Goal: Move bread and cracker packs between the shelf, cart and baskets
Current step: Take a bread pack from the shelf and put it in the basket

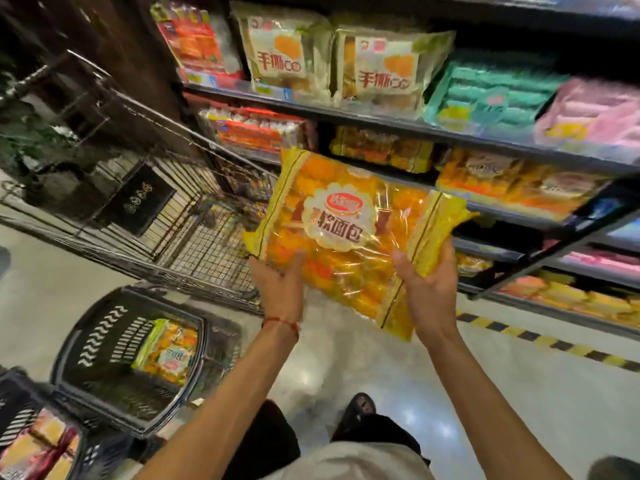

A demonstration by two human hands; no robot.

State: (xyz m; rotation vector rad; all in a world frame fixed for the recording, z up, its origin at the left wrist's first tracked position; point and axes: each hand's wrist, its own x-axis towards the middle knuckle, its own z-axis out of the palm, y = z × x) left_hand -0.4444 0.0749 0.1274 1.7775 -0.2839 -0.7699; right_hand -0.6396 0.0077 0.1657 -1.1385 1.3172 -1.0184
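I hold a big yellow bread pack [349, 230] in the air in front of the shelf [415, 128], above the floor. My left hand [280, 289] grips its lower left edge with the thumb on top. Its right end is gripped by my right hand [427, 289]. The wire cart [156, 209] stands to the left of the pack. A dark basket [90, 344] on the floor holds one similar yellow pack [168, 351]. A second basket [20, 403] at the bottom left holds red and yellow packs [38, 445].
The shelf rows carry more packs: cream bread bags [381, 71], a green pack [485, 95], a pink pack [595, 112], and yellow packs [502, 181] on the row below. A yellow-black floor stripe [554, 344] runs along the shelf base. My feet [356, 410] stand between the baskets and the shelf.
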